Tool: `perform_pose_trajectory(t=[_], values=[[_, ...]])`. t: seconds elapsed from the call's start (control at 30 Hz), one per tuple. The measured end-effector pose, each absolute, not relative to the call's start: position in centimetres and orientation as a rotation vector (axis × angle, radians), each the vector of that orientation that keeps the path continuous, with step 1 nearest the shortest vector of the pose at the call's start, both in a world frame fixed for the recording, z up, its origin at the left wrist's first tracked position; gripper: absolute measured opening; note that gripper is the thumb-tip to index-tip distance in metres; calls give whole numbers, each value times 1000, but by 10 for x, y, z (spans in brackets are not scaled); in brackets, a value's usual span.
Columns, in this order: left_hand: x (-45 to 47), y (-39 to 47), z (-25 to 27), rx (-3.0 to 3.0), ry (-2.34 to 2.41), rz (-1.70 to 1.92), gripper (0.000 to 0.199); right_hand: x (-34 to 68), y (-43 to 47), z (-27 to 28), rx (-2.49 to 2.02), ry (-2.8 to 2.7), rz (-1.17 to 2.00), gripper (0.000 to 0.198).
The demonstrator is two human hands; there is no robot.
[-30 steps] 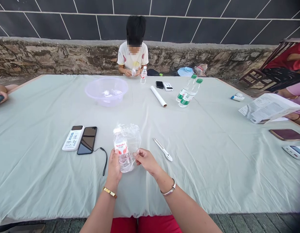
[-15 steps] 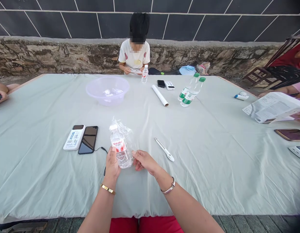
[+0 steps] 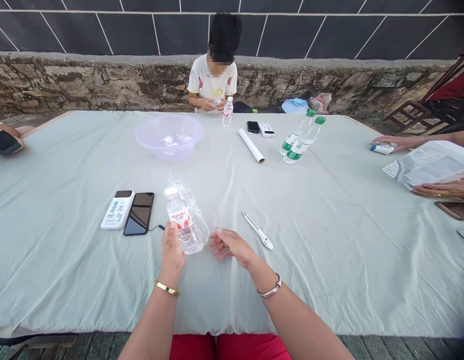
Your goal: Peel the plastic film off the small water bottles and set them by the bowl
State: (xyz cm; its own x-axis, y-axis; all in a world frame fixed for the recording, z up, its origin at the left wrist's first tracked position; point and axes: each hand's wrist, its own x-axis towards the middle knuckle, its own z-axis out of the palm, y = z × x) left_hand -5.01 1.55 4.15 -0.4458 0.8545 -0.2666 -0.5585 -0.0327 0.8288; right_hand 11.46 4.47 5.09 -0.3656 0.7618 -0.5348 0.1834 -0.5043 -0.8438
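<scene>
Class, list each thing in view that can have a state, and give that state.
Held bottle: capped, tilted.
Clear film: crinkled, at the bottle's side.
Left hand: closed around the bottle.
Right hand: loosely open, nothing held.
White cutter: lying flat.
Near phone: screen up, dark.
Near power bank: lying flat.
Purple basin: upright, holding crumpled whitish pieces.
White roll: rolled, lying down.
Green-capped bottles: capped, standing.
Far bottle: capped, upright.
Tablecloth: spread, wrinkled.

Clear bottle [image 3: 184,225] with white cap [image 3: 170,191], red-and-white label [image 3: 181,218]
</scene>
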Motion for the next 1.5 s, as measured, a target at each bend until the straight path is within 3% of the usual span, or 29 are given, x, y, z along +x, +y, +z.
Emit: perform_pose_trajectory(t=[0.13,0.37,0.57,0.67,0.77,0.9,1.0,1.13,1.3,1.4,1.5], values=[[-45,13,41,520,1179,1693,36,101,30,53,-1286,-1204,1990,44],[-48,13,39,349,1124,1701,36,98,34,52,-1295,-1095,1914,26],[-47,15,42,136,956,1601,35,107,44,37,-1518,-1485,1320,11],[-50,14,40,6,798,1495,46,109,50,29,-1574,-1614,1145,9],[-53,13,36,-38,723,1450,57,110,58,25,-1601,-1569,1156,11],[-54,13,32,-74,667,1492,49,115,63,22,-1701,-1714,1044,13],[-56,13,30,-64,588,1478,55,118,62,19,-1734,-1837,1037,13],[-56,10,27,21,499,1440,63,118,58,16,-1694,-1916,1193,13],[-59,6,34,104,479,1467,57,131,61,24,-1526,-1912,1508,12],[-60,7,41,156,524,1475,53,143,62,43,-1557,-1777,1295,31],[-53,9,39,189,621,1515,50,138,56,68,-1501,-1535,1154,33]])
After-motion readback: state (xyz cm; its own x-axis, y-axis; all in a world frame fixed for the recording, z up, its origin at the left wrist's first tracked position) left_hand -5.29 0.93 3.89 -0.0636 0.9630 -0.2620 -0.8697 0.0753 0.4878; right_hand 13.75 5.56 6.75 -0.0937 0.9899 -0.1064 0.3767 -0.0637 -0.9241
